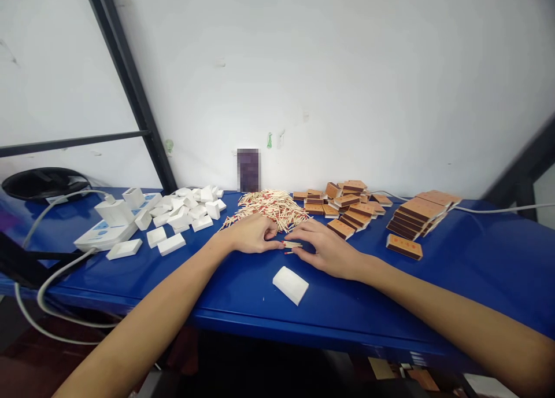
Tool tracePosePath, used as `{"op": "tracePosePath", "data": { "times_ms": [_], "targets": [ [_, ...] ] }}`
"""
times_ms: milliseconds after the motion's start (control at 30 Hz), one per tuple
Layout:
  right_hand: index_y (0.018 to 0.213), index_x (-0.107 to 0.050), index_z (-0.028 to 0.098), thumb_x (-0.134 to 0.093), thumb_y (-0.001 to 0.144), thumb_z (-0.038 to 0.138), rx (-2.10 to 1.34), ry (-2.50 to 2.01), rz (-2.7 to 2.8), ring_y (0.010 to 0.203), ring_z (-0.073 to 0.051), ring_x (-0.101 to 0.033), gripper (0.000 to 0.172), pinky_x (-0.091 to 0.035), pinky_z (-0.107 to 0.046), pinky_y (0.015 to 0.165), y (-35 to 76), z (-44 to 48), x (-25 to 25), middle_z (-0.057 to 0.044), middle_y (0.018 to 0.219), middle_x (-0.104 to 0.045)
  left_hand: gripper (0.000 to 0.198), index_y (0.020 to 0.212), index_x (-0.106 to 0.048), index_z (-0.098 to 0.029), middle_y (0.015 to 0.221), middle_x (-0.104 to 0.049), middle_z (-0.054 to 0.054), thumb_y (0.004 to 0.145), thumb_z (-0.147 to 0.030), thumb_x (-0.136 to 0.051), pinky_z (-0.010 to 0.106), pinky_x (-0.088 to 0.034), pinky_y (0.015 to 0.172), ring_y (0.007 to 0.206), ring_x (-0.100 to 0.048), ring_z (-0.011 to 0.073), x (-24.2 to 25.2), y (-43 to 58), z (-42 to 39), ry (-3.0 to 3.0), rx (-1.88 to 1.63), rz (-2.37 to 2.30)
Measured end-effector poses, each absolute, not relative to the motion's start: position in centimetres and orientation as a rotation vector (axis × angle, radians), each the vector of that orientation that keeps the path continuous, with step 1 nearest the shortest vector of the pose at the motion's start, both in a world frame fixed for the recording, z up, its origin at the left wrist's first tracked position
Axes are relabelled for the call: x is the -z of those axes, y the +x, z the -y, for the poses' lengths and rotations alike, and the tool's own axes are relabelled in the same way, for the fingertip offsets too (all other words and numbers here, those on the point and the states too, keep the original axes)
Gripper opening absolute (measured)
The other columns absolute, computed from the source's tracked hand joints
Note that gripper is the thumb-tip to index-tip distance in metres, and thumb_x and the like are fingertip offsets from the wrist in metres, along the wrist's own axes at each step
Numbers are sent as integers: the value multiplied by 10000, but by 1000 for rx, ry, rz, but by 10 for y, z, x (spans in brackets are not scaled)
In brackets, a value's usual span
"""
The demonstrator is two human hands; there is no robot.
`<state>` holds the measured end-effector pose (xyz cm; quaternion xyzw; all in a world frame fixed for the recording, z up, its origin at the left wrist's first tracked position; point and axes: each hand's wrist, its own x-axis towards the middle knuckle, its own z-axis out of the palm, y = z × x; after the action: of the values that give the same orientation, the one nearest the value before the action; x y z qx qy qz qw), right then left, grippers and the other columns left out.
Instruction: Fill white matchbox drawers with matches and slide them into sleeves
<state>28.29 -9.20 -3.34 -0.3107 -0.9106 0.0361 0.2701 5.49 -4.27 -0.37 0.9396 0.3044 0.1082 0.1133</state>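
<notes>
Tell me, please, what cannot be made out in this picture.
All in the head view:
Exact count of the few red-tipped wooden matches partly hidden by the bare right hand.
Details of the dark purple rectangle: pixelated.
Print on the orange-brown cardboard matchboxes: too small.
Thin white cable: cut off by the right edge.

We note a smooth, glossy blue tabletop [243, 299], like painted metal. The matchsticks [277, 208] look like bare, matt wood; the white trays [177, 218], plain matt paperboard; the matchboxes [358, 207], printed card. We read the cable [40, 297] as smooth plastic, the wall [329, 85] as matt, scuffed paint.
</notes>
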Motion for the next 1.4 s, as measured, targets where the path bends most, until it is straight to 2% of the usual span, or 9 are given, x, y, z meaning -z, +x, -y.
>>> {"op": "tracePosePath", "data": {
  "times_ms": [300,533,667,833,1067,1267,1400],
  "targets": [
    [1047,-680,205,-548,951,244,-179,-880,2484,981,-221,-595,168,-461,-393,888,284,89,36,-69,1003,-701,469,598,-405,-174,532,-409,-45,849,-525,-589,268,-220,531,508,-343,96,4,55,42,2779,-289,-902],
    [1155,-652,212,-553,954,268,-220,-884,2448,1006,-220,-606,231,-467,-380,886,283,92,33,-80,1071,-693,476,593,-374,-177,512,-374,-50,840,-514,-603,277,-193,527,496,-312,94,3,55,43,2794,-264,-925],
    [1089,-683,224,-557,953,251,-226,-846,2476,997,-213,-608,187,-465,-382,900,283,91,34,-62,1039,-701,489,591,-394,-179,514,-398,-42,828,-556,-596,282,-184,528,494,-323,99,1,56,45,2817,-253,-942],
    [1035,-706,198,-552,952,225,-213,-806,2452,929,-203,-623,177,-503,-362,837,284,86,37,-72,959,-706,526,592,-398,-181,517,-422,-32,811,-625,-577,282,-188,525,497,-337,109,-2,57,49,2832,-177,-1001],
    [1052,-718,199,-569,940,202,-224,-834,2449,892,-191,-632,187,-506,-347,807,284,87,36,-65,950,-714,500,615,-441,-187,557,-481,-11,775,-622,-628,283,-206,534,522,-378,128,-17,51,62,2797,34,-1197],
    [1027,-718,197,-556,956,231,-248,-834,2440,903,-189,-630,180,-494,-352,828,284,87,36,-60,953,-713,510,631,-444,-188,572,-503,1,828,-645,-559,283,-242,543,551,-415,147,-27,29,86,2763,151,-1273],
    [1022,-716,202,-559,952,228,-249,-847,2435,914,-192,-628,173,-494,-355,832,284,86,37,-61,959,-710,457,713,-537,-193,649,-578,30,904,-598,-445,291,-303,590,633,-509,187,-27,-27,124,2699,220,-1488]
  ]
}}
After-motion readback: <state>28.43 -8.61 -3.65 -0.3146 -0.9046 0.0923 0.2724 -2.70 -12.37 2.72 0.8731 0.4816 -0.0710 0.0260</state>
